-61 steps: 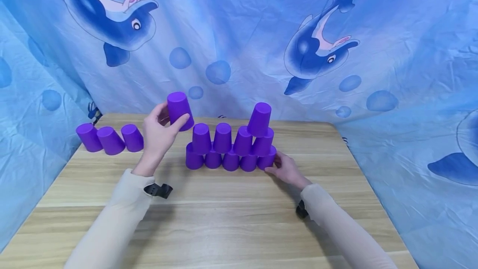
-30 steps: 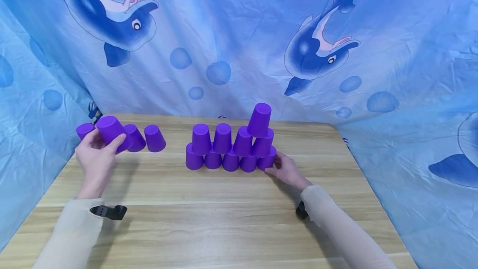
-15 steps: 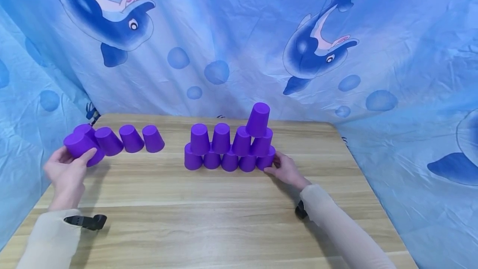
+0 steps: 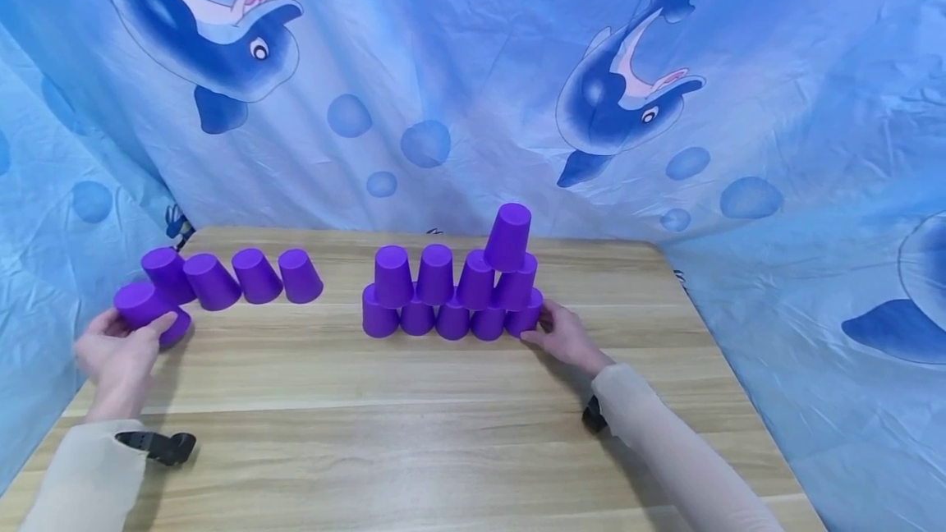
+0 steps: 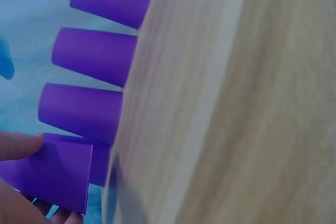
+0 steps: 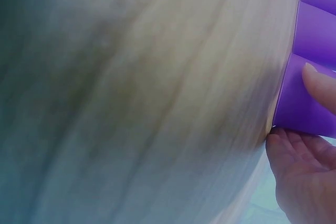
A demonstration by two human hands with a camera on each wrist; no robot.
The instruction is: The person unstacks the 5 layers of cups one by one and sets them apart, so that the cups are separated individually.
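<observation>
Cup in left hand, pinched between thumb and fingers, just in front of neighbour cup — whether touching table, impossible to tell. Best lowered rim-level and straight down, clear of that neighbour, with fingers loosened only once seated. Bottom right cup of stack in grasp of right hand, apparently for steadying — better a light hold there, without any sideways push.

- Observed left purple cup: inverted, held, near left end of four-cup row.
- Noted right purple cup: inverted, held, rightmost in bottom tier of stack.
</observation>
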